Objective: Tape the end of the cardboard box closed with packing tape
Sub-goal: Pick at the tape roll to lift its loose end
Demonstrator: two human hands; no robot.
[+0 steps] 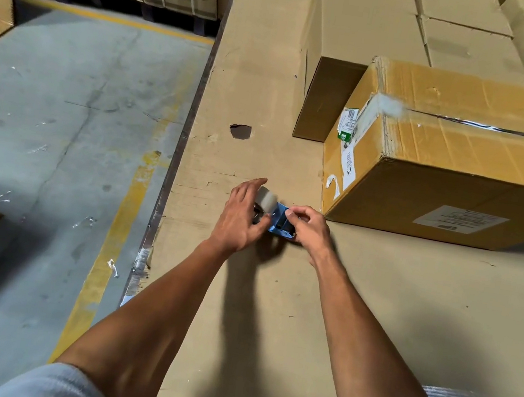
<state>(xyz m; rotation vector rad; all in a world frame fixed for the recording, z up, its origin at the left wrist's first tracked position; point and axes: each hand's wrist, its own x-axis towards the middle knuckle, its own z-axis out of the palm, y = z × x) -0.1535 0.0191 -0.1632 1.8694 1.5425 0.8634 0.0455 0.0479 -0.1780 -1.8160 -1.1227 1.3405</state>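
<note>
Both hands work a blue tape dispenser low on the cardboard-covered surface. The left hand curls round the tape roll; the right hand pinches at the dispenser's front, probably freeing the tape's end. The box lies toward two o'clock from the dispenser, close by, its long axis running away to three o'clock, its labelled end facing the hands. The right hand is nearer that end, so the next reach is likely short, up and rightward.
</note>
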